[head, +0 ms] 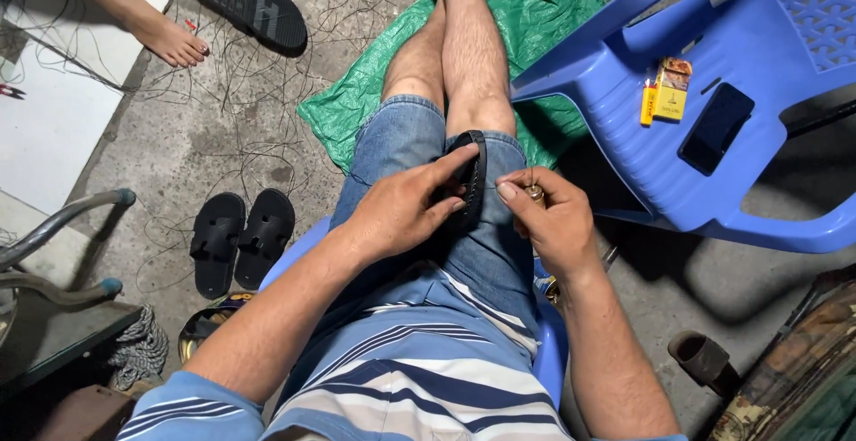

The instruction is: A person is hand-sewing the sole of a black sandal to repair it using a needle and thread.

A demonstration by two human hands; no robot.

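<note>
My left hand point(406, 207) grips a black sandal piece point(473, 173) that stands on edge on my right knee, over my denim shorts. My right hand point(548, 218) is closed on a small brass-handled tool point(535, 193) whose tip meets the sandal's edge by a dark thread. Both forearms reach in from the bottom of the head view. I sit with my bare legs stretched out over a green tarp point(526, 13).
A blue plastic chair point(713, 84) lies tipped at right, carrying a black phone point(716, 128), a yellow packet point(672, 89) and a lighter point(647, 102). A black sandal pair point(241, 240) sits at left, another sole point(248, 6) above. Another person's bare foot point(169, 41) rests top left. Loose thread litters the concrete.
</note>
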